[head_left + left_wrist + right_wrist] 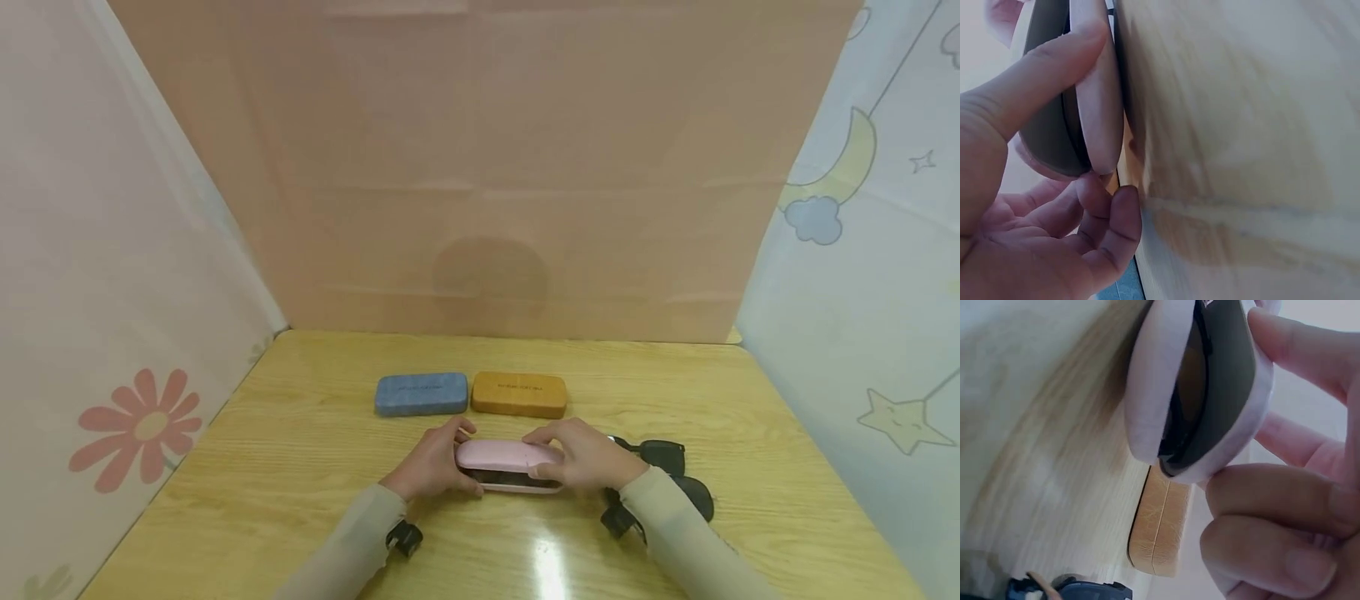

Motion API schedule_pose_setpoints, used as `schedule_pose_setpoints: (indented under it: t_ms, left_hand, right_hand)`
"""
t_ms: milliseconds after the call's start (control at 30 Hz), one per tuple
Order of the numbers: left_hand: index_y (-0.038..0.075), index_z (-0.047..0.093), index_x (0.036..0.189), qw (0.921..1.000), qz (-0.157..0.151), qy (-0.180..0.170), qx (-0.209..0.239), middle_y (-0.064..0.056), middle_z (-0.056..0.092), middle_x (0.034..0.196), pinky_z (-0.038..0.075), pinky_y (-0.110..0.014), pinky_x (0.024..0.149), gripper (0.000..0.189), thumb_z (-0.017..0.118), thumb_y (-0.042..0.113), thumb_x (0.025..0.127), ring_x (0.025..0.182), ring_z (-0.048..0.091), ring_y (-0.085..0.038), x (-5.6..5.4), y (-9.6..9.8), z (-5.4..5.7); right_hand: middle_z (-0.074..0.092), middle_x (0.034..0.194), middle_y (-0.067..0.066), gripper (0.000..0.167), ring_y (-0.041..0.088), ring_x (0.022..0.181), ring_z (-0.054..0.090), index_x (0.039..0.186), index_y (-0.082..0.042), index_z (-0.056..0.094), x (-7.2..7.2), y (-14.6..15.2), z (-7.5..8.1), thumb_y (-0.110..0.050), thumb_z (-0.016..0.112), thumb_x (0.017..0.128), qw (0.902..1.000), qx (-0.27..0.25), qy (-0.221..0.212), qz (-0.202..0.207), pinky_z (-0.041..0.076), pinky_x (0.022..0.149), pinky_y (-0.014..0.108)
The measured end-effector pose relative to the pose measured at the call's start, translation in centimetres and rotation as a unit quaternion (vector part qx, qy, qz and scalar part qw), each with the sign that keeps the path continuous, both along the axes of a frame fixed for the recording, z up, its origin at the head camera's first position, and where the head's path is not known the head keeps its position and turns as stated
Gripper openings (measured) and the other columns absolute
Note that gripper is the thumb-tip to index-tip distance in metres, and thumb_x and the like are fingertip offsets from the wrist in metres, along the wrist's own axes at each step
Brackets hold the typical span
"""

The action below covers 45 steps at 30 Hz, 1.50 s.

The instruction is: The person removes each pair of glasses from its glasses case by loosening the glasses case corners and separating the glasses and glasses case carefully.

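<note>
A pink glasses case sits on the table between both hands, its lid raised partway. Through the gap, the right wrist view shows dark-lensed glasses inside the case. My left hand grips the left end, thumb on the front of the bottom half and fingers curled around the end. At the other end, my right hand holds the lid, with its thumb at the lid's front edge and fingers behind.
Behind the pink case lie a blue glasses case and an orange-brown glasses case, side by side. Dark sunglasses and another black item lie to the right, partly hidden by the right forearm. A tan panel stands at the table's back edge.
</note>
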State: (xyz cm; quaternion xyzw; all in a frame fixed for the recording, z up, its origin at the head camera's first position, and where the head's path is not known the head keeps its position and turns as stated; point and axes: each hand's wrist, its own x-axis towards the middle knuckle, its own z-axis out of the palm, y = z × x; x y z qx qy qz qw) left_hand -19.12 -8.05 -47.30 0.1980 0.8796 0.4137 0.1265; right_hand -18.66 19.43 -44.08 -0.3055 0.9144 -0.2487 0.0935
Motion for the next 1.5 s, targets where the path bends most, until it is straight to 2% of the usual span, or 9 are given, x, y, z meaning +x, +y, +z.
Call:
schedule_pose_setpoints:
  t_ms: [267, 567, 767, 900, 1033, 1200, 1267, 1333, 1500]
  left_hand:
    - [0.005, 0.056, 0.119, 0.9999, 0.009, 0.013, -0.002, -0.005, 0.066, 0.107, 0.050, -0.039, 0.086, 0.076, 0.099, 0.021, 0.058, 0.095, 0.060, -0.017, 0.1, 0.1, 0.1]
    - [0.003, 0.057, 0.119, 0.9993, 0.005, 0.036, 0.008, -0.003, 0.067, 0.104, 0.050, -0.034, 0.081, 0.075, 0.099, 0.019, 0.058, 0.091, 0.060, -0.015, 0.5, 0.1, 0.1]
    - [0.006, 0.056, 0.121, 0.9978, -0.005, 0.065, -0.007, -0.004, 0.068, 0.102, 0.049, -0.030, 0.070, 0.080, 0.100, 0.019, 0.055, 0.081, 0.057, -0.013, 0.7, 0.1, -0.2]
    - [0.004, 0.057, 0.122, 0.9980, -0.002, 0.061, -0.015, -0.005, 0.069, 0.108, 0.050, -0.032, 0.078, 0.082, 0.100, 0.021, 0.054, 0.089, 0.059, -0.015, 0.7, 0.1, 0.0]
    - [0.002, 0.057, 0.125, 0.9986, -0.007, 0.047, -0.022, -0.007, 0.068, 0.109, 0.050, -0.035, 0.079, 0.085, 0.100, 0.023, 0.055, 0.091, 0.060, -0.017, 0.4, 0.1, 0.3]
    - [0.003, 0.058, 0.124, 0.9991, -0.016, 0.034, -0.021, -0.006, 0.067, 0.114, 0.051, -0.040, 0.089, 0.083, 0.100, 0.026, 0.056, 0.101, 0.062, -0.019, 0.1, 0.0, 0.1]
    - [0.004, 0.059, 0.123, 0.9992, -0.018, 0.032, -0.016, -0.006, 0.067, 0.115, 0.051, -0.041, 0.092, 0.081, 0.099, 0.026, 0.057, 0.103, 0.062, -0.020, 0.0, 0.0, 0.1]
    - [0.004, 0.059, 0.123, 0.9993, -0.020, 0.030, -0.011, -0.005, 0.067, 0.115, 0.050, -0.042, 0.093, 0.080, 0.099, 0.026, 0.057, 0.105, 0.062, -0.021, 0.0, 0.0, 0.0]
    - [0.005, 0.057, 0.125, 0.9996, -0.018, 0.021, 0.005, -0.005, 0.064, 0.117, 0.049, -0.044, 0.096, 0.080, 0.099, 0.022, 0.058, 0.108, 0.060, -0.022, 0.0, 0.1, 0.0]
  right_hand:
    - [0.071, 0.117, -0.003, 0.045, 0.006, 0.095, 0.061, 0.124, -0.013, 0.071, -0.9, 0.3, 0.3, -0.043, 0.073, 0.090, 0.9987, -0.024, -0.039, 0.023, 0.052, 0.085, 0.033]
    - [0.072, 0.115, -0.002, 0.043, 0.007, 0.093, 0.063, 0.122, -0.012, 0.072, -1.6, 0.6, 0.5, -0.044, 0.068, 0.094, 0.9960, -0.045, -0.064, 0.044, 0.053, 0.085, 0.034]
    - [0.070, 0.123, 0.002, 0.041, 0.022, 0.112, 0.064, 0.125, -0.013, 0.070, -1.8, 1.1, 0.5, -0.043, 0.057, 0.101, 0.9901, -0.077, -0.116, 0.020, 0.052, 0.092, 0.043]
    - [0.069, 0.125, 0.005, 0.042, 0.027, 0.116, 0.063, 0.125, -0.012, 0.069, -1.8, 1.0, 0.3, -0.044, 0.057, 0.101, 0.9900, -0.077, -0.118, 0.001, 0.051, 0.094, 0.049]
    - [0.070, 0.118, 0.003, 0.040, 0.025, 0.109, 0.063, 0.121, -0.013, 0.070, -1.3, 0.6, 0.4, -0.045, 0.060, 0.099, 0.9922, -0.077, -0.086, -0.047, 0.051, 0.090, 0.048]
    - [0.063, 0.096, -0.004, 0.027, 0.016, 0.086, 0.060, 0.100, -0.016, 0.069, 0.5, -0.6, 0.9, -0.039, 0.075, 0.090, 0.9868, -0.059, 0.082, -0.126, 0.052, 0.074, 0.036]
    - [0.060, 0.084, -0.008, 0.020, 0.009, 0.073, 0.056, 0.091, -0.017, 0.069, 1.3, -1.3, 1.1, -0.035, 0.078, 0.087, 0.9807, -0.037, 0.148, -0.123, 0.049, 0.064, 0.028]
    - [0.059, 0.075, -0.011, 0.016, 0.003, 0.060, 0.047, 0.087, -0.018, 0.070, 2.1, -2.1, 1.2, -0.031, 0.078, 0.087, 0.9800, -0.012, 0.175, -0.093, 0.042, 0.052, 0.023]
    - [0.066, 0.071, -0.010, 0.018, -0.001, 0.052, 0.044, 0.089, -0.017, 0.074, 3.1, -3.7, 0.6, -0.034, 0.078, 0.084, 0.9825, 0.046, 0.175, -0.046, 0.038, 0.047, 0.024]
